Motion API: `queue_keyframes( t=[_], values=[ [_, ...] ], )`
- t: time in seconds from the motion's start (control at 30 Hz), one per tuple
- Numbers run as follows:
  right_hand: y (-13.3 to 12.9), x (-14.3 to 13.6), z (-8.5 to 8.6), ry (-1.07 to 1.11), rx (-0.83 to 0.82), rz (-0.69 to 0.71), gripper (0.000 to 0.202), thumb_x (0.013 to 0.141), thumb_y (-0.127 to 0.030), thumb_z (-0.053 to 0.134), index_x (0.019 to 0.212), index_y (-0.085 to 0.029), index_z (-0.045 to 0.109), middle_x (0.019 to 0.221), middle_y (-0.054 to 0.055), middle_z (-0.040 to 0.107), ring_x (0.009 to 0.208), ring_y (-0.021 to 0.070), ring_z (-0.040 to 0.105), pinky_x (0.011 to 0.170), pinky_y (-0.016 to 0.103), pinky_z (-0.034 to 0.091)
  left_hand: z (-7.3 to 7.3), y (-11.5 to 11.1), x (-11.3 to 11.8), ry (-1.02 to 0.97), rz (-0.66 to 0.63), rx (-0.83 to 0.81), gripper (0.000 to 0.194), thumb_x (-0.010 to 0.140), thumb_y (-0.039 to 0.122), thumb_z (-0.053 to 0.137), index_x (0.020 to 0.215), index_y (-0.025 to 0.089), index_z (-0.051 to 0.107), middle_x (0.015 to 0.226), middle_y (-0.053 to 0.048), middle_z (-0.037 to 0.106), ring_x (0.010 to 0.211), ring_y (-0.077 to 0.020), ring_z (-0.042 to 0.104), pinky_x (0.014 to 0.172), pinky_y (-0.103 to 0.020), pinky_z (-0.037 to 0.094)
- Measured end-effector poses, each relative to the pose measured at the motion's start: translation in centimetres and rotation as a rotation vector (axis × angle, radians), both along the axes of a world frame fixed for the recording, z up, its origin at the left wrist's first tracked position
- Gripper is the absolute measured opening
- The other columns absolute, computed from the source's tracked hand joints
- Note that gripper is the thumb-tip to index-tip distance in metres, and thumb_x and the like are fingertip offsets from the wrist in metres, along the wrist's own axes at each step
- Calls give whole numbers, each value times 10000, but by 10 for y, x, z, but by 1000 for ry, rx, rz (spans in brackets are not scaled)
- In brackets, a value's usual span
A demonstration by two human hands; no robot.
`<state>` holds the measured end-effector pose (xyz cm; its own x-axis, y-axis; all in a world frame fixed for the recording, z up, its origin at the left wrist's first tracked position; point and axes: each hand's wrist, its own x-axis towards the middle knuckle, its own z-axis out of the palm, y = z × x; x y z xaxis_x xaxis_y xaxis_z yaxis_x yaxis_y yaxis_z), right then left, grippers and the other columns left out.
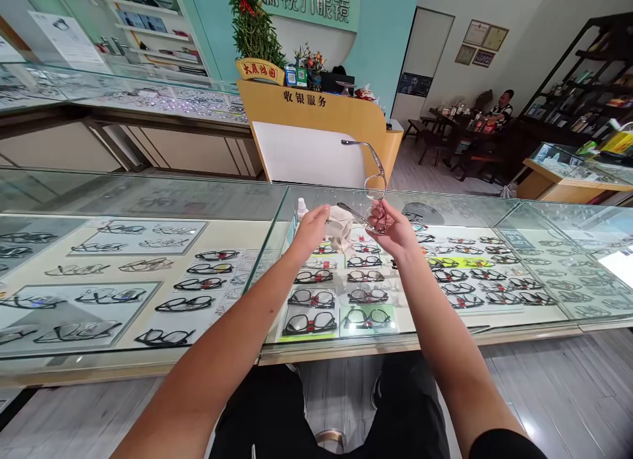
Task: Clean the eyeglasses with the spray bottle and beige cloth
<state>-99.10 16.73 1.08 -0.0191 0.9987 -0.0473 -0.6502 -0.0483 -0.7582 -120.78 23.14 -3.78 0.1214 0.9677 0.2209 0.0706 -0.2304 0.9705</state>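
Note:
My right hand point(393, 231) is closed on a pair of eyeglasses point(376, 172), held up above the glass counter with one lens uppermost and the temples pointing left. A light beige cleaning cloth point(340, 225) hangs from my left hand point(312, 229), pinched between thumb and fingers. The cloth is close to the lower temple of the glasses; whether they touch I cannot tell. Just behind my left hand stands a small white bottle point(301, 207), partly hidden by it.
Under both hands is a glass display counter point(267, 343) with rows of eyeglass frames inside. Beyond it stands a yellow cashier desk point(316, 113) with a plant point(257, 30). A person point(502, 109) sits at a dark table at the back right. Another display case point(568, 172) stands at the right.

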Motion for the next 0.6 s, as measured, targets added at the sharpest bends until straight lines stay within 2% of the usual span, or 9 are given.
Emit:
queue_keyframes(
  t=[0.1,0.2,0.3,0.43,0.5,0.6],
  values=[
    [-1,1,2,20,-8,-38,175,891,-349,872,941,-242,743,706,-48,541,610,101,479,539,249,411,-3,-3,0,190,-69,59,343,987,545,640,997,229,773,834,-25,712,794,-213,631,738,-320,471],
    [1,3,0,32,14,-64,218,852,-371,903,961,-243,764,700,-52,551,613,99,470,551,252,410,-5,-6,0,291,-106,136,183,912,363,720,1030,243,791,938,-51,787,849,-234,666,754,-324,472],
    [6,4,-6,-27,17,-154,285,796,-430,934,958,-251,783,685,-51,552,608,106,443,559,277,384,-4,-12,3,300,-70,261,233,853,240,748,1085,246,773,1019,-70,815,906,-246,699,807,-338,487],
    [14,4,-16,-183,3,-328,415,774,-596,914,1007,-275,791,626,-60,483,579,116,400,567,301,341,5,-31,9,281,18,527,231,908,272,741,1135,254,709,958,-37,779,890,-219,696,879,-351,505],
    [16,5,-20,-232,-11,-355,508,769,-680,888,1071,-283,795,604,-69,450,563,114,369,569,303,320,8,-42,13,272,-21,592,242,924,311,755,1151,253,693,911,-22,763,832,-200,680,870,-345,511],
    [17,4,-23,-227,-25,-362,581,732,-707,902,1115,-285,791,599,-76,430,565,111,341,573,305,300,10,-52,19,296,-143,622,382,970,352,735,1340,275,678,982,-28,800,827,-192,698,907,-351,522]
  ],
)
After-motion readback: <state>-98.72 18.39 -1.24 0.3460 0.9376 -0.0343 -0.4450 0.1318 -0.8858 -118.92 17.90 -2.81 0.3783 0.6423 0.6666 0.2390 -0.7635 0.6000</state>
